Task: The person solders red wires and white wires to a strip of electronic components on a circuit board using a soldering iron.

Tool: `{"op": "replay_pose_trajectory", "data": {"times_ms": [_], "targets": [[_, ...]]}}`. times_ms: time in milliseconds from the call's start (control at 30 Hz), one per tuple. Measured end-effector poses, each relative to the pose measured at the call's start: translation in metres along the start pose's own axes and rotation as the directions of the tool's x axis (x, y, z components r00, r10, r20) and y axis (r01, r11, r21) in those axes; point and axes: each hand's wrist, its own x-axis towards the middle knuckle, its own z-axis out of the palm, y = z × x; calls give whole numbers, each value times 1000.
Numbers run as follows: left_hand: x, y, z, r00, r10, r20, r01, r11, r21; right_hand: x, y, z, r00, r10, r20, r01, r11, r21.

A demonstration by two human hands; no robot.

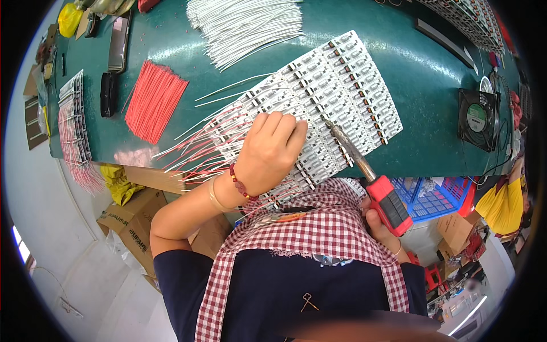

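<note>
A large white panel of small circuit boards (pixel 364 74) lies slanted on the green table, with rows of dark parts across it. Red and white wires (pixel 199 145) stick out from its left side. My left hand (pixel 270 151) rests over the panel's middle, fingers curled together; what they pinch is hidden beneath them. In my right hand (pixel 376 225), partly covered by the handle, is a soldering iron (pixel 390 205) with a red and black grip. Its tip points up and left at the panel, just right of my left fingers.
White wires (pixel 245 28) lie piled at the far side, a red wire bundle (pixel 154 102) at left. Further left sits another wired board panel (pixel 74 119). A black fan (pixel 477 117) stands at right. Below the table edge are a blue basket (pixel 436 199) and a cardboard box (pixel 134 222).
</note>
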Motion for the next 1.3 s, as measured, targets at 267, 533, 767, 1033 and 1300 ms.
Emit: {"op": "replay_pose_trajectory", "data": {"times_ms": [267, 533, 767, 1033, 1300], "targets": [[-2, 2, 1, 980, 50, -192, -64, 996, -68, 1, -2, 0, 996, -76, -51, 73, 995, -63], [-3, 6, 6, 987, 51, -150, -59, 997, -48, 3, 8, 4, 987, -160, -35, 153, 977, -147], [-1, 6, 7, 986, 40, -161, -50, 997, -56, 5, 9, 8, 987, -152, -48, 147, 985, -94], [2, 10, 5, 992, 18, -123, -25, 998, -57, 4, 9, 5, 975, -219, -34, 207, 956, -207], [3, 10, 3, 992, 11, -124, -19, 998, -64, 5, 2, 2, 972, -233, -40, 220, 955, -201]]}}
